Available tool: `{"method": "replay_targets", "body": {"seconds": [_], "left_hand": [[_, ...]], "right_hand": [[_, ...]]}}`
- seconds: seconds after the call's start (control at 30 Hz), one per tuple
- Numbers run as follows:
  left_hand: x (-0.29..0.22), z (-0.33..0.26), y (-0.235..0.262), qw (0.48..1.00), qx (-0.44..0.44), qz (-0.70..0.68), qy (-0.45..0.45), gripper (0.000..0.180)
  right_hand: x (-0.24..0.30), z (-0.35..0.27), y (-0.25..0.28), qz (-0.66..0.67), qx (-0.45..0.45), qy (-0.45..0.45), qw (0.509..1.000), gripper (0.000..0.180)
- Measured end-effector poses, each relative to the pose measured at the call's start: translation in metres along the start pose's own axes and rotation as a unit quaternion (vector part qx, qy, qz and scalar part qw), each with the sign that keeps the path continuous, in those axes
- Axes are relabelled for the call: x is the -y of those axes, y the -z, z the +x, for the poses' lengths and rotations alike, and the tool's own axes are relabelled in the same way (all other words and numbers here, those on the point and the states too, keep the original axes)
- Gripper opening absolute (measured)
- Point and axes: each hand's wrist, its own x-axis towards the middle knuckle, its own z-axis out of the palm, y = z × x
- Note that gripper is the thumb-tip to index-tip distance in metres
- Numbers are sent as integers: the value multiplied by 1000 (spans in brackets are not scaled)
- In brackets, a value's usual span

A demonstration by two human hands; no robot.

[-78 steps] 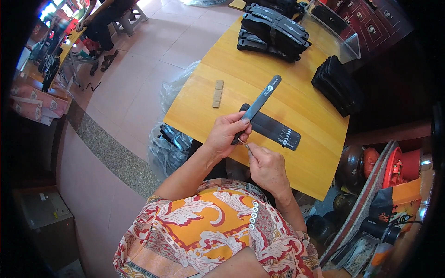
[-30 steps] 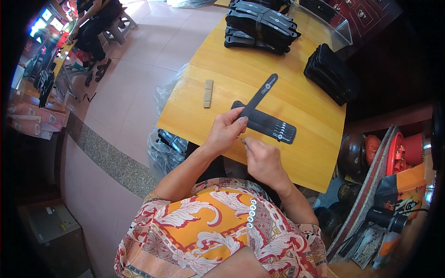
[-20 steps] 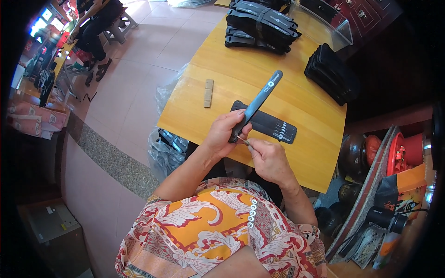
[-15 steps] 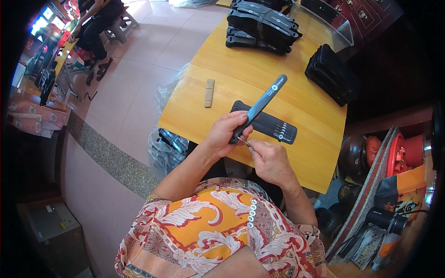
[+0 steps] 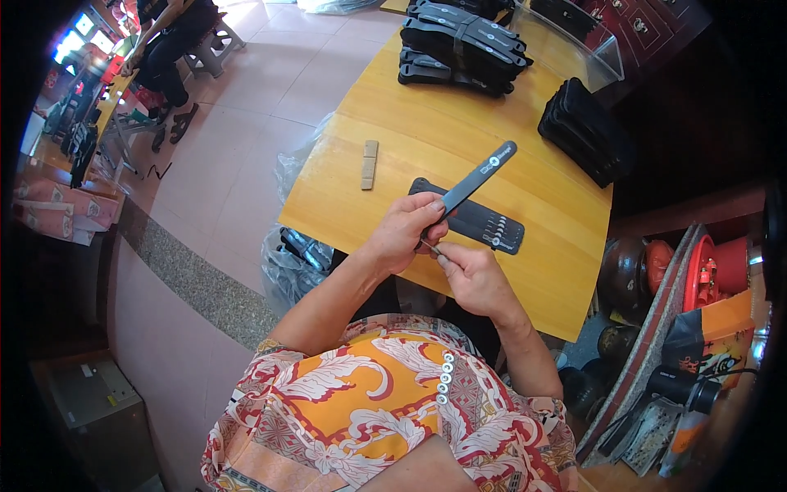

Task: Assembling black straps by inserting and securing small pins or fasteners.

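My left hand (image 5: 404,234) is closed around the lower part of a dark flat strap (image 5: 479,177) with a rounded tip and white printing. The strap slants up to the right above the table. My right hand (image 5: 482,283) pinches something thin and small at the strap's near end, against the left fingers; its kind is too small to make out. Behind the strap, a few overlapping black straps (image 5: 510,236) with white printing lie flat on the table, partly covered by my left hand. To their left lies a tan segmented strip (image 5: 370,166).
Bundled black straps (image 5: 467,49) are piled at the table's far side. Another black stack (image 5: 582,131) sits at the right edge of the yellow wooden table (image 5: 369,115). Clear plastic bags (image 5: 293,266) hang by its left edge. A person (image 5: 176,41) sits at far left.
The strap has tilted lower, its tip shifting slightly right and toward me. My right hand has moved a little; both hands keep their hold.
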Motion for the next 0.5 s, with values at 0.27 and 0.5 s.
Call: {"method": "replay_targets", "body": {"seconds": [0.27,0.5], "left_hand": [[10,5,7,991,-116,67,8,21],[13,14,2,978,-154,124,-65,21]], "right_hand": [[11,6,3,-373,-24,84,924,7],[-2,4,-18,-270,-121,106,949,20]]}}
